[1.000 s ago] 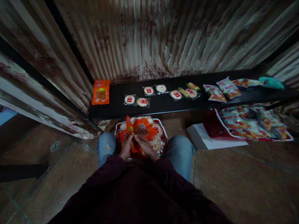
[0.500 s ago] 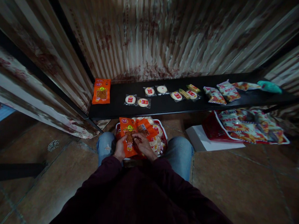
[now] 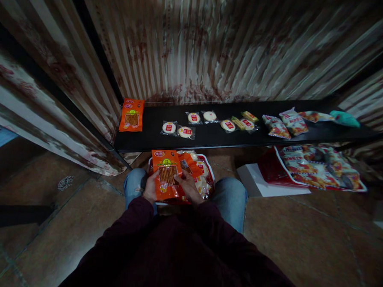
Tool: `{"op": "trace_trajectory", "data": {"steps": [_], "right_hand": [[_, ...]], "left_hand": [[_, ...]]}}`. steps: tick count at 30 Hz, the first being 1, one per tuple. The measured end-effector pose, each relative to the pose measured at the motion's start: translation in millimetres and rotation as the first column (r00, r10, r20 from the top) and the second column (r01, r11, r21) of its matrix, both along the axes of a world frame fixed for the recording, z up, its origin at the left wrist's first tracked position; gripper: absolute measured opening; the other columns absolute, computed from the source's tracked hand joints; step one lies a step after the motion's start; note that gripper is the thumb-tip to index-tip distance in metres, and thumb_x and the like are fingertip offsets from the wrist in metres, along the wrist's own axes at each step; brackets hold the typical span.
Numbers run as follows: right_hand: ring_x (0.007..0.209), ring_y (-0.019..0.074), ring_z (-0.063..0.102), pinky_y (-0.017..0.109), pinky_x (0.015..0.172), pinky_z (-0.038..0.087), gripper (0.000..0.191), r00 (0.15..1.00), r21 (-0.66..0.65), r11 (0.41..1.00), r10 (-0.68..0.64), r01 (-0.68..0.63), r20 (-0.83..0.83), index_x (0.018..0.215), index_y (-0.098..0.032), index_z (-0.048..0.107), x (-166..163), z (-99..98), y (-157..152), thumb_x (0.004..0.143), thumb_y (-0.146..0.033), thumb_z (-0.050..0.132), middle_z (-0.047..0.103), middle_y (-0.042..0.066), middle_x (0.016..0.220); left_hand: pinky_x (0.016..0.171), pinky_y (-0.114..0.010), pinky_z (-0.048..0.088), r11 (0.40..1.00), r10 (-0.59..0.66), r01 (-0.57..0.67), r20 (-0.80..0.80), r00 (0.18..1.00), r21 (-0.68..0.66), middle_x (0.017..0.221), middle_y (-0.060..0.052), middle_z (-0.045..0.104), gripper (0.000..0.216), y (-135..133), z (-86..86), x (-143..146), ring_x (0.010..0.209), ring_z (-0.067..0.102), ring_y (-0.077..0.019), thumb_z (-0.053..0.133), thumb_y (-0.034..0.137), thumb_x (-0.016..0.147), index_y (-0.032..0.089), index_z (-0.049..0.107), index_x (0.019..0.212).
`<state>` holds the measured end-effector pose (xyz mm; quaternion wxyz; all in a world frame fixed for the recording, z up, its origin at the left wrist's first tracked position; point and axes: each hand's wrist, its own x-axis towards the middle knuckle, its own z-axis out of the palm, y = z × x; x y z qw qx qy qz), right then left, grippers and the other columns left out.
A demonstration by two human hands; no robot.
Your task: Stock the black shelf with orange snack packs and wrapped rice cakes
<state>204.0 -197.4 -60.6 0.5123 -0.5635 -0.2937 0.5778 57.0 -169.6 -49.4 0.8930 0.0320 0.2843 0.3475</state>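
Note:
An orange snack packet [image 3: 166, 189] with a clear window showing brown sticks is held flat between both hands, over a red, white-rimmed basket [image 3: 213, 170] between my knees. My left hand [image 3: 150, 187] grips its left edge, thumb on the front. My right hand [image 3: 189, 187] holds the right side, thumb by the window; its other fingers are hidden. Behind it, in the basket, lie another orange packet [image 3: 195, 167] and several wrapped round white crackers [image 3: 204, 186].
On the black shelf [image 3: 140, 143] ahead are orange packets [image 3: 131, 117], wrapped round crackers [image 3: 185, 132], small yellow packs [image 3: 250, 116], white-and-red snack bags [image 3: 293, 122] and a teal item [image 3: 344, 118]. A second red basket [image 3: 269, 167] of snack bags sits lower right beside a white box [image 3: 256, 181].
The held orange packet now lies flatter with its front in full view. My right hand has shifted from the packet's middle to its right side. The camera view has tilted slightly.

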Motion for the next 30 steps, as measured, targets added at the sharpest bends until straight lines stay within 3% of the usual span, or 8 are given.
{"op": "trace_trajectory", "data": {"steps": [6, 10, 15, 19, 30], "right_hand": [[0.081, 0.0201, 0.065, 0.038, 0.081, 0.052, 0.042, 0.993, -0.011, 0.998, -0.055, 0.054, -0.108, 0.100, -0.023, 0.062, -3, 10.2, 3, 0.061, -0.035, 0.073, 0.071, 0.003, 0.094], [0.080, 0.0198, 0.065, 0.037, 0.079, 0.052, 0.040, 0.991, 0.009, 0.998, -0.060, 0.062, -0.115, 0.099, -0.022, 0.061, -7, 15.4, 5, 0.062, -0.036, 0.071, 0.071, 0.003, 0.093], [0.082, 0.0202, 0.066, 0.036, 0.078, 0.052, 0.046, 0.998, 0.031, 0.999, -0.039, 0.040, -0.051, 0.105, -0.023, 0.059, -8, 17.1, 8, 0.064, -0.041, 0.070, 0.071, 0.004, 0.097], [0.085, 0.0211, 0.066, 0.036, 0.078, 0.053, 0.044, 1.000, 0.059, 0.998, -0.028, 0.028, 0.012, 0.106, -0.023, 0.060, -9, 19.8, 13, 0.067, -0.044, 0.067, 0.071, 0.005, 0.099], [0.084, 0.0197, 0.065, 0.035, 0.080, 0.052, 0.037, 0.994, 0.065, 0.997, -0.053, 0.047, 0.096, 0.101, -0.025, 0.059, -13, 15.2, 33, 0.067, -0.039, 0.063, 0.070, 0.002, 0.095]], "left_hand": [[0.090, -0.048, 0.048, 1.000, -0.026, 0.025, 0.035, 0.999, 0.018, 0.103, -0.015, 0.070, 0.042, 6, 1.5, -2, 0.099, 0.065, -0.0317, 0.058, 0.038, 0.079, 0.011, 0.062, 0.111], [0.089, -0.047, 0.049, 0.999, 0.039, -0.039, -0.044, 0.998, 0.001, 0.101, -0.014, 0.071, 0.039, 12, 4.0, -4, 0.097, 0.066, -0.0305, 0.057, 0.034, 0.080, 0.011, 0.061, 0.111], [0.090, -0.043, 0.050, 0.987, 0.140, -0.125, -0.158, 0.977, 0.101, 0.101, -0.011, 0.071, 0.031, 18, 5.2, -12, 0.100, 0.065, -0.0288, 0.062, 0.025, 0.075, 0.013, 0.064, 0.104], [0.093, -0.040, 0.048, 0.961, 0.217, -0.175, -0.190, 0.957, 0.216, 0.103, -0.007, 0.071, 0.037, 23, 6.4, -17, 0.104, 0.064, -0.0276, 0.067, 0.017, 0.068, 0.017, 0.063, 0.105], [0.094, -0.040, 0.048, 0.946, 0.230, -0.169, -0.207, 0.951, 0.275, 0.105, -0.007, 0.070, 0.036, 36, 3.9, -23, 0.107, 0.062, -0.0262, 0.066, 0.015, 0.066, 0.017, 0.064, 0.102]]}}
